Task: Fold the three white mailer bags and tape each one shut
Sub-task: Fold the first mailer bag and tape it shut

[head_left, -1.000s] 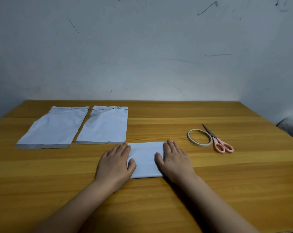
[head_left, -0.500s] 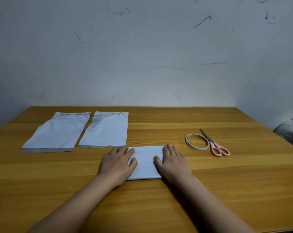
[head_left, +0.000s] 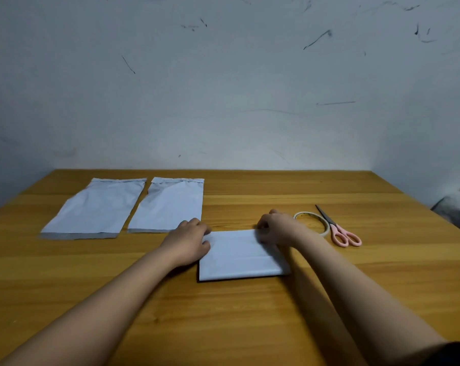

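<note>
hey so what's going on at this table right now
A person is folding white mailer bags on a wooden table. Both hands are on the folded bag in front of them: the left hand and right hand each pinch a far corner. Two more flat bags lie unfolded at the far left. A tape roll and pink-handled scissors sit to the right, untouched, so no bag is taped yet.

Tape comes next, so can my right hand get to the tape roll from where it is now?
Probably yes. The right hand grips the folded bag's far corner right beside the tape roll, with nothing between them; the scissors lie on the roll's far side.
</note>
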`<act>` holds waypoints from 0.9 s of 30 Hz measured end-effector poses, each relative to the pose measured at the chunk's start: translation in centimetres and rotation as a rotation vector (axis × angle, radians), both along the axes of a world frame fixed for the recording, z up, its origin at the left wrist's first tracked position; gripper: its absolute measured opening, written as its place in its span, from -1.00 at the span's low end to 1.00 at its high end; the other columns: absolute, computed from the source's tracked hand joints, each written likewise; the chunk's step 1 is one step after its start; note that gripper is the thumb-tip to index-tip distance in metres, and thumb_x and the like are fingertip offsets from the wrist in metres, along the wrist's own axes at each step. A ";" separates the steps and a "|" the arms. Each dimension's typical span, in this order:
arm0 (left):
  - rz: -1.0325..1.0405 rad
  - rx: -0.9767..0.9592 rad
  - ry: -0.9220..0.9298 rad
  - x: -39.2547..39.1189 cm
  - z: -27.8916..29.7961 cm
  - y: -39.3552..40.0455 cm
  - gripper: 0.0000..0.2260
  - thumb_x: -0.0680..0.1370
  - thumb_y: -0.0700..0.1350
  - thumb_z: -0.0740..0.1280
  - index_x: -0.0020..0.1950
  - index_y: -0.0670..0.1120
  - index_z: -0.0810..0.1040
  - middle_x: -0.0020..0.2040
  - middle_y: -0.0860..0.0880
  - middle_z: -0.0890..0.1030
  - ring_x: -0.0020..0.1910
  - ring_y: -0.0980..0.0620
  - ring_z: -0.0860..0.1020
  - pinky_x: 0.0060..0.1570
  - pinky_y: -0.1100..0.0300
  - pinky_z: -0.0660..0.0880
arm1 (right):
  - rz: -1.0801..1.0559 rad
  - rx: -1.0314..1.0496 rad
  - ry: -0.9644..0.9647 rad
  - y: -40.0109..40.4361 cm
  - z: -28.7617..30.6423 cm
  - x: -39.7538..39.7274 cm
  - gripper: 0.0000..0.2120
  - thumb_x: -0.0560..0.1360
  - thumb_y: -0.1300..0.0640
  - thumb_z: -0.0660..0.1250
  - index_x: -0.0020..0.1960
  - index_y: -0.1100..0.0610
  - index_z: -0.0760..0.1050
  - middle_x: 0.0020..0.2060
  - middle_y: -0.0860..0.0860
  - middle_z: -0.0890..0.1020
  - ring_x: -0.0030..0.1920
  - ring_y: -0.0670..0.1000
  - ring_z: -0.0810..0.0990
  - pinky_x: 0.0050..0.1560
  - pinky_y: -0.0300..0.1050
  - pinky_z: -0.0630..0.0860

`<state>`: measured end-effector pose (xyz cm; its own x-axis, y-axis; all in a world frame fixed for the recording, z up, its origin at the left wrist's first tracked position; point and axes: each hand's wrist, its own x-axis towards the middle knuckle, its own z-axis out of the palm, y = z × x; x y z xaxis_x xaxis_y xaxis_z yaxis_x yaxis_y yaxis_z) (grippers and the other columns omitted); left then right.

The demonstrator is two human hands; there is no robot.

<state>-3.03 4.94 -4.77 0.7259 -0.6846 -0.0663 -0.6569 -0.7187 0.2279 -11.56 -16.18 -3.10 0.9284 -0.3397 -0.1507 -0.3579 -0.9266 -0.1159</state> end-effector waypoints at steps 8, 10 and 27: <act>0.037 0.026 0.025 0.5 0.1 -1.5 -0.56 0.58 0.02 0.17 0.45 -0.03 0.31 0.38 -0.07 0.31 0.39 -0.05 0.27 0.31 0.06 0.34 | -0.046 0.253 0.121 -1.4 0.6 1.1 -0.59 0.44 0.02 0.42 0.23 0.16 0.49 0.11 0.08 0.60 -0.02 0.03 0.53 -0.02 -0.10 0.47; 0.044 0.000 0.050 0.6 -0.1 -1.6 -0.54 0.56 0.05 0.18 0.45 0.00 0.29 0.38 -0.07 0.30 0.39 -0.04 0.25 0.30 0.07 0.32 | -0.043 0.388 -0.001 -1.6 0.2 0.5 -0.68 0.45 0.05 0.42 0.13 0.20 0.53 -0.06 0.06 0.61 -0.09 0.03 0.53 -0.14 -0.13 0.45; 0.271 -0.841 0.791 0.8 -1.2 -1.6 -0.36 0.39 -0.15 0.52 0.38 -0.03 0.30 0.39 -0.07 0.43 0.27 -0.02 0.48 0.25 0.11 0.42 | -0.424 1.397 -0.606 0.6 -2.1 -0.5 -0.83 0.55 0.16 0.31 0.11 0.19 0.46 -0.12 0.13 0.65 -0.20 0.08 0.62 -0.19 -0.04 0.57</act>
